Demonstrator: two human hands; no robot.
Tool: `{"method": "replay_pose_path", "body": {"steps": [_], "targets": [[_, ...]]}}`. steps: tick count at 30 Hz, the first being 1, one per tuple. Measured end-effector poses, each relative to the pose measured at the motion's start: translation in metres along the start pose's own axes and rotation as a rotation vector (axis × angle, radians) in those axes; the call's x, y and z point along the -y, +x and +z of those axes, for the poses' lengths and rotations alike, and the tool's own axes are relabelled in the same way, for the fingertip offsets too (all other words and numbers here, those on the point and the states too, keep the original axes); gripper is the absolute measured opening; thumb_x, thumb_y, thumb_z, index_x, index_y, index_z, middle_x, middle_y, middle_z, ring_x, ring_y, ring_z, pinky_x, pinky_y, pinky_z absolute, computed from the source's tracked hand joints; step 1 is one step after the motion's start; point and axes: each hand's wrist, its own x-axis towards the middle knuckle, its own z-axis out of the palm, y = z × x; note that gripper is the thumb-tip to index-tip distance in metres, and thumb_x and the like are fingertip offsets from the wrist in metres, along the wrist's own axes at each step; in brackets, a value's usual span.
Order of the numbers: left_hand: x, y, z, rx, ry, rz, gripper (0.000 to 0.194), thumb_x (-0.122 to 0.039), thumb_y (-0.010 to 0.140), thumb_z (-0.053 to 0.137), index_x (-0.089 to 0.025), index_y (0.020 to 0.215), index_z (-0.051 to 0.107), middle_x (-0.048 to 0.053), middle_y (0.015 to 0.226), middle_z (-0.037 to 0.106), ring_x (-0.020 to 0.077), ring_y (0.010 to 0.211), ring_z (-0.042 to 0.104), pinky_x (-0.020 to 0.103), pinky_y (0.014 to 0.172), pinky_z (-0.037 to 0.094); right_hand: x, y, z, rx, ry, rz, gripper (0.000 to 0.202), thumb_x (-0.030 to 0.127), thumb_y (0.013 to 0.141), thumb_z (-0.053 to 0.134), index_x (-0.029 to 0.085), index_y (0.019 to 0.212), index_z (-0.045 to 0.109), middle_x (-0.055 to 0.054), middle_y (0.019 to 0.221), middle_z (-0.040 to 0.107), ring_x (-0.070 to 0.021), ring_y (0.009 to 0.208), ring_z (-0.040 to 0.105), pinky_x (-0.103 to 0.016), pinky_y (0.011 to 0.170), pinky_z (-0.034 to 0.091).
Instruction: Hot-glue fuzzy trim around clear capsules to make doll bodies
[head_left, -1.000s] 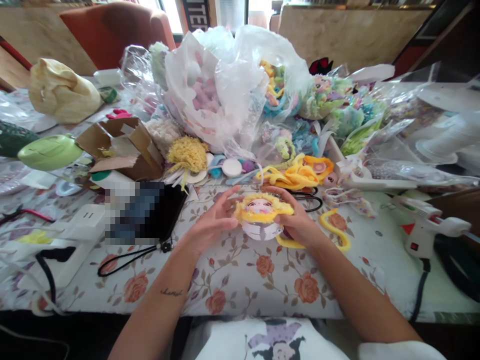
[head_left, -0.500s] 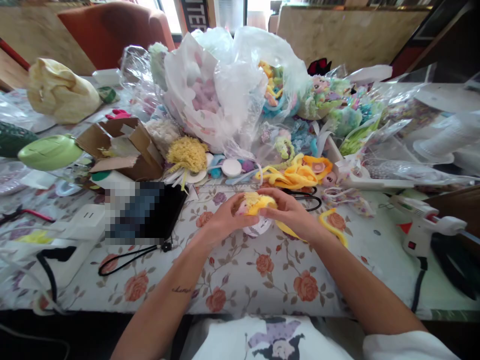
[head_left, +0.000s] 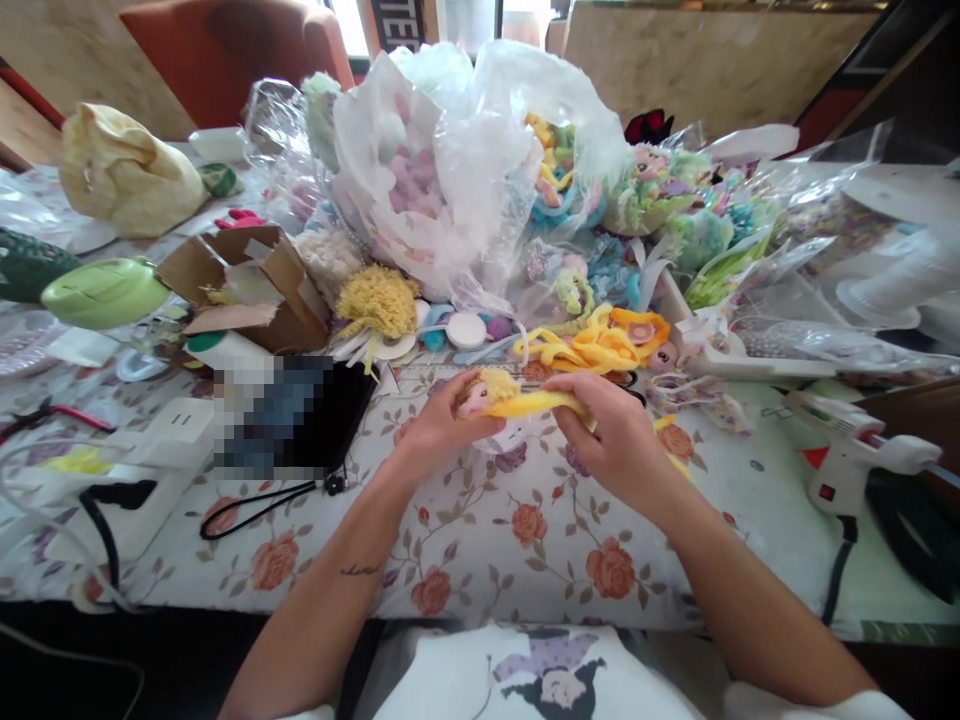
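Note:
A small doll head (head_left: 474, 400) with curly yellow hair is gripped between the thumb and fingers of my left hand (head_left: 442, 415). From it a fuzzy yellow strip (head_left: 529, 403) runs to the right, pulled fairly straight. My right hand (head_left: 611, 420) pinches that strip, and its loose end shows past the hand over the tablecloth. Just under the doll head lies a white round piece (head_left: 504, 437), partly covered by my left hand. Behind my right hand sits a pile of yellow-orange fuzzy strips (head_left: 589, 345).
Large plastic bags (head_left: 480, 170) of plush pieces stand at the back. On the left are a cardboard box (head_left: 247, 290), a tablet-like black device (head_left: 337, 420) and a power strip (head_left: 127, 520). A white glue gun (head_left: 840, 450) stands at the right, near a white tray (head_left: 750, 362).
My right hand has moved right, away from the doll head, drawing the yellow strip out between my hands. My left hand still holds the head, now tilted with its face showing.

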Motion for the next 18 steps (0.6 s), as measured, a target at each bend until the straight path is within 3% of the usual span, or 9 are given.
{"method": "replay_pose_path", "body": {"steps": [3, 8, 13, 18], "targets": [[-0.002, 0.000, 0.001, -0.010, -0.021, 0.016, 0.072, -0.034, 0.068, 0.078, -0.025, 0.134, 0.051, 0.009, 0.136, 0.056, 0.0315, 0.119, 0.056, 0.035, 0.091, 0.051, 0.014, -0.008, -0.004, 0.066, -0.072, -0.195, 0.032, 0.007, 0.085, 0.045, 0.022, 0.109, 0.059, -0.007, 0.088, 0.057, -0.0206, 0.082, 0.055, -0.032, 0.071, 0.044], [-0.002, 0.001, 0.003, -0.018, 0.007, 0.035, 0.063, -0.029, 0.073, 0.071, -0.020, 0.132, 0.052, 0.011, 0.127, 0.061, 0.0311, 0.115, 0.058, 0.037, 0.092, 0.048, 0.033, -0.021, 0.006, 0.218, -0.003, -0.386, 0.032, 0.004, 0.086, 0.044, 0.019, 0.111, 0.057, -0.006, 0.086, 0.056, -0.0173, 0.076, 0.049, -0.029, 0.065, 0.043], [-0.002, 0.002, 0.002, 0.001, -0.077, 0.074, 0.063, -0.031, 0.073, 0.071, -0.020, 0.132, 0.051, 0.009, 0.123, 0.063, 0.0257, 0.107, 0.061, 0.031, 0.087, 0.048, 0.047, -0.017, 0.035, 0.119, -0.161, -0.638, 0.023, 0.005, 0.090, 0.041, 0.011, 0.098, 0.061, -0.006, 0.074, 0.058, -0.0169, 0.068, 0.047, -0.032, 0.064, 0.045], [-0.004, -0.001, -0.002, -0.003, -0.189, 0.025, 0.054, -0.028, 0.074, 0.073, -0.022, 0.125, 0.057, 0.003, 0.104, 0.068, 0.0186, 0.089, 0.063, 0.023, 0.072, 0.049, 0.045, -0.005, 0.045, -0.037, -0.172, -0.896, 0.021, 0.018, 0.087, 0.060, 0.006, 0.104, 0.063, -0.007, 0.078, 0.067, -0.0186, 0.074, 0.060, -0.034, 0.070, 0.053]]}}
